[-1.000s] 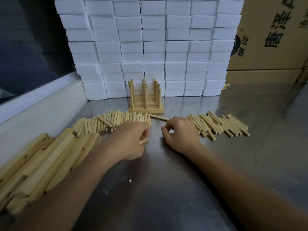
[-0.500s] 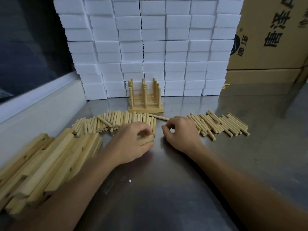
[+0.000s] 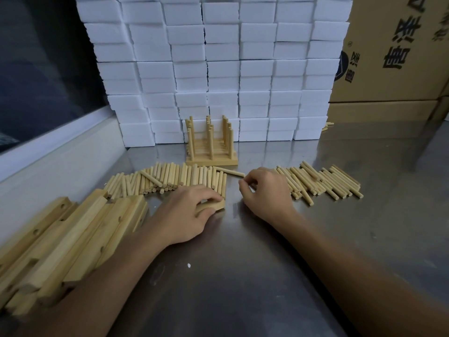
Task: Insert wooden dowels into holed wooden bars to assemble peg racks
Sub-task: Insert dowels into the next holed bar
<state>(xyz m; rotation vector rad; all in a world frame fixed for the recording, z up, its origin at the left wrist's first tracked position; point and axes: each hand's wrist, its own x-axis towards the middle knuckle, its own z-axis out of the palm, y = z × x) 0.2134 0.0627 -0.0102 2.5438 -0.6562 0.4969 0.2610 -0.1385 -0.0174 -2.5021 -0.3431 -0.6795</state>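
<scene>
Surface: steel table (image 3: 243,276), white foam blocks (image 3: 218,69) stacked along its far edge.
Left hand (image 3: 184,215): fingers curled round a short pale wooden bar (image 3: 213,205), mid-table.
Right hand (image 3: 264,190): fingers curled; whether they hold a dowel, cannot tell.
Dowels: light wooden dowel rows (image 3: 175,178) just beyond both hands.

Steel table (image 3: 267,276) backed by stacked white blocks (image 3: 218,69), cardboard boxes (image 3: 393,57) at right, dark window (image 3: 41,69) at left.

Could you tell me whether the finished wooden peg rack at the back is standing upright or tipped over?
Upright: the finished wooden peg rack rests flat on the steel table, dowels pointing up.
</scene>
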